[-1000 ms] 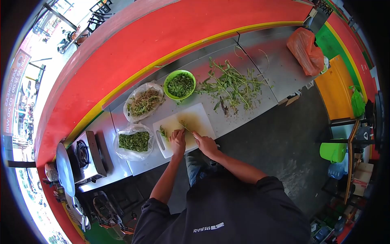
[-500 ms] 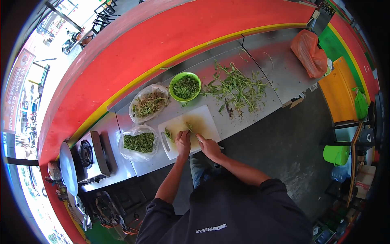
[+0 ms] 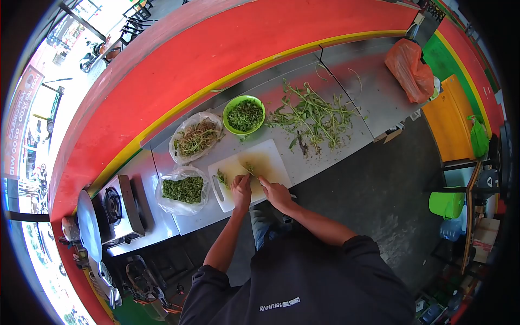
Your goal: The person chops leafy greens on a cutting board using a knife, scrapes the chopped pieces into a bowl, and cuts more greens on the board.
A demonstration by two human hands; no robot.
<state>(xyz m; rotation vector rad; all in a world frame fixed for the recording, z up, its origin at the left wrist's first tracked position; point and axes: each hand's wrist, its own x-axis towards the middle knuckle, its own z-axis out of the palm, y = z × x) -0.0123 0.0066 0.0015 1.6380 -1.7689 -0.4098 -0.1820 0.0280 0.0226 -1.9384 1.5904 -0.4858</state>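
A white cutting board (image 3: pixel 276 162) lies at the counter's front edge. My right hand (image 3: pixel 277 194) is closed round a knife (image 3: pixel 254 174), whose blade points up and left over the board. Beside the blade, my left hand (image 3: pixel 241 188) is closed on greens, partly hidden under the fingers. Chopped greens (image 3: pixel 248 167) lie at the knife tip, and a few leaves (image 3: pixel 221 176) rest near the board's handle slot. Behind the board stands a green bowl (image 3: pixel 244 115) of chopped greens. Leafy stems (image 3: pixel 317 114) are spread out to its right.
Left of the board are a plastic bag of stems and roots (image 3: pixel 194 137) and a bag of chopped greens (image 3: pixel 183 189). A gas stove (image 3: pixel 115 209) stands farther left on the steel counter (image 3: pixel 346 154). An orange-red bag (image 3: pixel 410 70) sits at the far right.
The whole view has shifted slightly. Both hands remain over the board, with the knife and fingers moving only a little.
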